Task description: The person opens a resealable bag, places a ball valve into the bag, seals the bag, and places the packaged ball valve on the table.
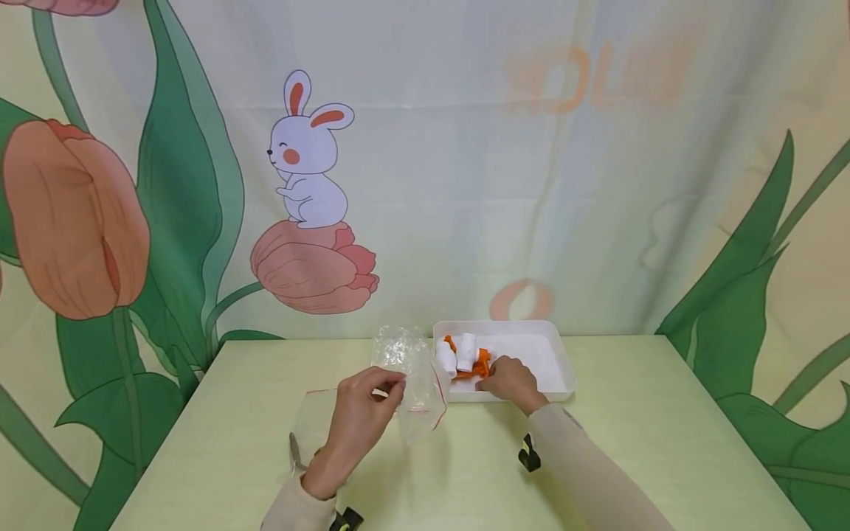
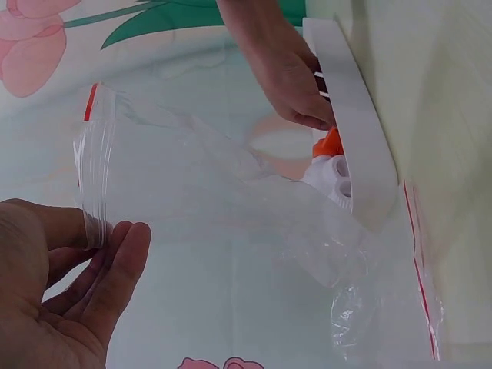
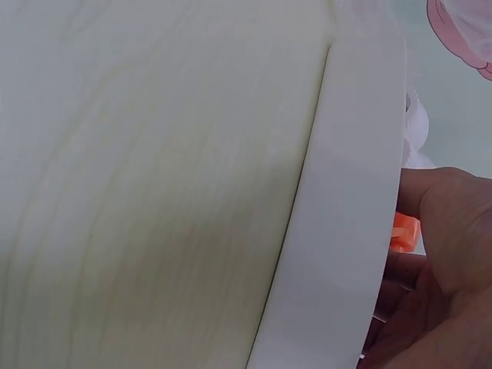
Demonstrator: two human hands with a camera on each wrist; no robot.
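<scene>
Evidently the left hand (image 1: 361,414) pinches a clear bag (image 1: 418,387); at its three o'clock, the right hand (image 1: 510,382) dips into a white tray (image 1: 534,352), by orange pieces (image 1: 483,361), its grip hard to tell. White pieces (image 1: 467,352) lie toward the tray's nine o'clock.

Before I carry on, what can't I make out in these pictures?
Right hand: right wrist view, tray wall hides its fingertips; grip unclear.
White parts: right wrist view, mostly hidden behind that wall.
Grey object: head view, apparently partly behind left arm; too small to identify.
Backdrop lettering: head view, blurred.
</scene>
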